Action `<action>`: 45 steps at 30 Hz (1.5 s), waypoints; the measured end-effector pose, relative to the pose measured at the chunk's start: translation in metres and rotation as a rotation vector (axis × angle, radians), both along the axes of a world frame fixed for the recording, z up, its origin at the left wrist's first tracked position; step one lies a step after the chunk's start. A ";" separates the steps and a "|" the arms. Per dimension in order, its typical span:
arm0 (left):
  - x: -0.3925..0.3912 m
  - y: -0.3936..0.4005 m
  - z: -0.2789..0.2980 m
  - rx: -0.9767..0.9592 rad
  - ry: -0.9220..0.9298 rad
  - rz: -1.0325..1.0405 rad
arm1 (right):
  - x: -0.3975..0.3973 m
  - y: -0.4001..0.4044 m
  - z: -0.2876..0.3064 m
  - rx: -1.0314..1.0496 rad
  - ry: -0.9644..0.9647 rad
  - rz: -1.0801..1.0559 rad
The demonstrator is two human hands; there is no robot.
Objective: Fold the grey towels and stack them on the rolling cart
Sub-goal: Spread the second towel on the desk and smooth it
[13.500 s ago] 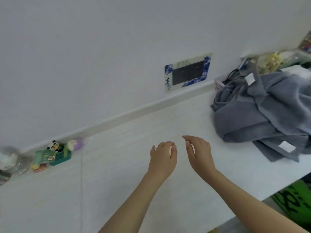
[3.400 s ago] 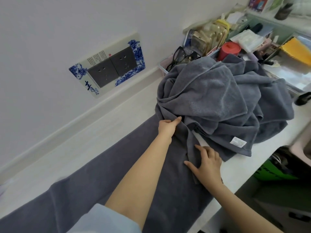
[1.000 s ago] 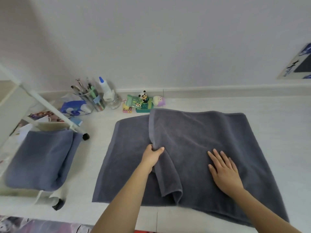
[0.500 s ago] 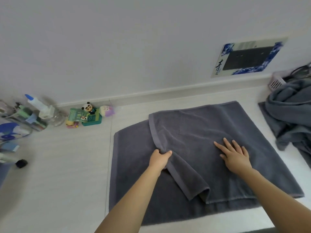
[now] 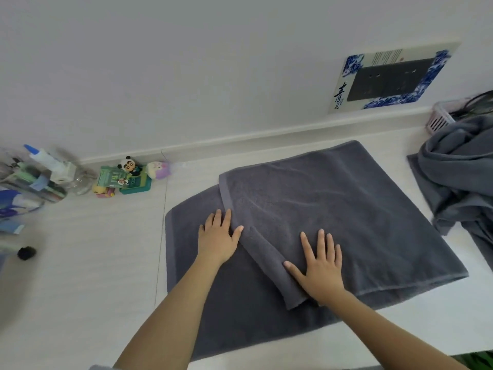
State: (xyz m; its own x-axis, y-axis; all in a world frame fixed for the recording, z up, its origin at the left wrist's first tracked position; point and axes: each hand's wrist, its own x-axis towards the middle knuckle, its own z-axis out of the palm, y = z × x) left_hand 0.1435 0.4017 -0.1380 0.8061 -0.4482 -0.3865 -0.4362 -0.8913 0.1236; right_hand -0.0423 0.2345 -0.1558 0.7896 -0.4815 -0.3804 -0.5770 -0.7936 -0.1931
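A person is standing at a white counter, leaning both bare arms over a grey towel that is lying half-folded in the middle. The left hand is now lying flat with fingers spread on the lower layer, its thumb touching the slanted edge of the top layer. Half a second ago that hand was pinching this edge; it is letting go now. The right hand is pressing flat, fingers spread, on the top layer, lower and nearer the loose corner than before. Neither hand is gripping anything.

The fold is sitting crooked, so the hands seem to be smoothing and squaring it before the next fold. More unfolded towels are lying in a pile at the right edge. The cart is not showing in this view. Small toys are sitting by the wall.
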 end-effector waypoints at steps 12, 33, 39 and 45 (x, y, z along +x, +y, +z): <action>-0.029 0.053 0.026 -0.008 -0.066 -0.013 | 0.091 -0.044 0.033 -0.283 0.216 0.428; 0.040 0.064 0.020 -0.605 0.112 0.512 | -0.001 0.029 0.041 0.652 -0.495 -1.151; 0.039 0.054 0.066 -0.985 0.188 0.610 | -0.002 0.029 0.083 1.048 -0.747 -1.173; 0.015 0.097 0.078 -1.205 0.445 0.932 | -0.049 0.054 0.105 1.030 -0.707 -1.144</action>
